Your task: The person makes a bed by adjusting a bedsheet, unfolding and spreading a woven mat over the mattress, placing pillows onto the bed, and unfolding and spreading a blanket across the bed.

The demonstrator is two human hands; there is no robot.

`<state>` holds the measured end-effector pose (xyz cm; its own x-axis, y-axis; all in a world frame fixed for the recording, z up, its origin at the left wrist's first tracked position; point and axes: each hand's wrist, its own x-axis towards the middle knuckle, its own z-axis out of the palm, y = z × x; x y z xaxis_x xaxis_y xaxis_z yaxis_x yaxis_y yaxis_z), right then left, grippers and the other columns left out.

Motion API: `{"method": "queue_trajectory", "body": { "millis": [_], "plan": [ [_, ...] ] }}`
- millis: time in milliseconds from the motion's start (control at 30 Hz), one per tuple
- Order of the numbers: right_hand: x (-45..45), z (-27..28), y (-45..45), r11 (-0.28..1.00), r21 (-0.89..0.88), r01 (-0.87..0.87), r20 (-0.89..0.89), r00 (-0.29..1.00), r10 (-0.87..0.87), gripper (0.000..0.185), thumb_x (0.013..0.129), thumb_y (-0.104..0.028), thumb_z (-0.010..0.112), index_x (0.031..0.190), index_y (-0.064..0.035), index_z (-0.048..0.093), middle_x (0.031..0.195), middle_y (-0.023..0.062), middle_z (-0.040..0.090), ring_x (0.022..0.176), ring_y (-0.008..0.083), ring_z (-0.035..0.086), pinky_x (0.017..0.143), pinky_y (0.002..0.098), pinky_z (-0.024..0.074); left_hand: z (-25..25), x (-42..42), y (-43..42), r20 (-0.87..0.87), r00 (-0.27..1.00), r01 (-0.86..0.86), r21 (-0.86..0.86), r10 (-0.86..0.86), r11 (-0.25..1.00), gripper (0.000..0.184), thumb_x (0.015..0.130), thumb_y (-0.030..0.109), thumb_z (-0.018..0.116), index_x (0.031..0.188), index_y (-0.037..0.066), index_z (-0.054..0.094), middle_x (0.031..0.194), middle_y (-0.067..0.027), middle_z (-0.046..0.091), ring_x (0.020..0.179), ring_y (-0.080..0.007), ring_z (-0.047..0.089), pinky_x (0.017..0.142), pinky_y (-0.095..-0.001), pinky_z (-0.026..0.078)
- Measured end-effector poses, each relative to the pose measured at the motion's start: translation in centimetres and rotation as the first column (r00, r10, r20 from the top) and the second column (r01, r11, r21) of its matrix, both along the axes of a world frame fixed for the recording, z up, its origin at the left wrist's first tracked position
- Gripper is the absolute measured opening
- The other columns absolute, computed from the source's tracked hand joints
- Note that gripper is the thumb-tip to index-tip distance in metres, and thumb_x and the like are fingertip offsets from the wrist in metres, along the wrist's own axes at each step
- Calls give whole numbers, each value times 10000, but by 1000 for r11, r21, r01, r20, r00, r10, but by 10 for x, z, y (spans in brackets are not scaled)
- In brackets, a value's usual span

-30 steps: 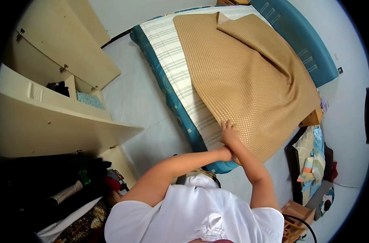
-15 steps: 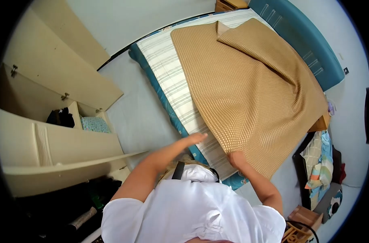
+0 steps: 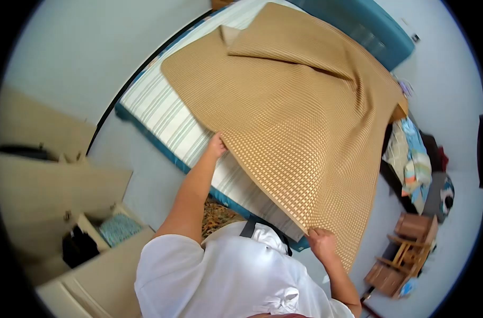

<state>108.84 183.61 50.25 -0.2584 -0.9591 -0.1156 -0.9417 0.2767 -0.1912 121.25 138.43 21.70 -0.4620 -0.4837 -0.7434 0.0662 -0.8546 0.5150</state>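
Note:
A tan woven sleeping mat (image 3: 284, 122) lies over the bed, wrinkled, with a fold doubled back near the headboard. My left hand (image 3: 217, 144) is closed around the mat's near edge, roughly midway along it. Farther right, my right hand (image 3: 323, 244) grips the same edge near the corner, its fingers curled over it. Between my hands the edge is lifted a little off the striped white sheet (image 3: 162, 114). Beneath the sheet shows the teal side of the mattress (image 3: 151, 139).
A teal headboard (image 3: 368, 32) stands at the far side. At left is an open cabinet (image 3: 103, 286) with a patterned light-blue item (image 3: 119, 229) inside. Bedding (image 3: 411, 159) is piled on the right, near a wooden chair (image 3: 406, 254).
My left hand, free before, has moved away from my body and taken hold of the mat's edge. My right hand still grips near the corner. The view has turned and shifted.

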Motion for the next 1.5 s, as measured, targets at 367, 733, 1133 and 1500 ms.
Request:
{"method": "queue_trajectory", "body": {
  "millis": [367, 733, 1133, 1500],
  "plan": [
    [42, 62, -62, 955, -55, 290, -136, 946, -295, 141, 600, -84, 636, 639, -90, 500, 620, 52, 477, 567, 219, 509, 503, 349, 421, 1, -37, -184, 134, 942, 315, -42, -307, 948, 245, 837, 234, 511, 644, 100, 442, 575, -49, 496, 534, -169, 517, 485, -287, 444],
    [56, 56, -78, 918, -161, 363, -217, 894, -392, 148, 582, -36, 629, 668, -59, 511, 631, 80, 458, 592, 258, 497, 515, 376, 401, -62, 43, -74, 209, 852, 385, 374, -481, 844, 742, 791, 612, 473, 1348, 156, 295, 1245, -222, 427, 1078, -363, 469, 852, -507, 406],
    [57, 89, -37, 783, -318, 535, -227, 758, -611, 95, 667, 11, 593, 697, -11, 506, 642, 130, 452, 612, 312, 485, 544, 390, 379, -112, -8, -68, 183, 952, -279, 201, 244, 939, 536, 902, 393, 438, 1279, 23, 348, 1285, -176, 407, 1128, -310, 458, 916, -463, 405],
    [64, 25, 38, 867, 25, 498, -246, 843, -478, 94, 654, -48, 629, 717, -49, 559, 673, 103, 515, 652, 291, 534, 573, 396, 434, 117, 18, -130, 404, 914, 312, -628, -44, 713, 516, 916, 375, 424, 1025, -113, 550, 973, -178, 615, 848, -274, 597, 730, -363, 453]
  ]
}}
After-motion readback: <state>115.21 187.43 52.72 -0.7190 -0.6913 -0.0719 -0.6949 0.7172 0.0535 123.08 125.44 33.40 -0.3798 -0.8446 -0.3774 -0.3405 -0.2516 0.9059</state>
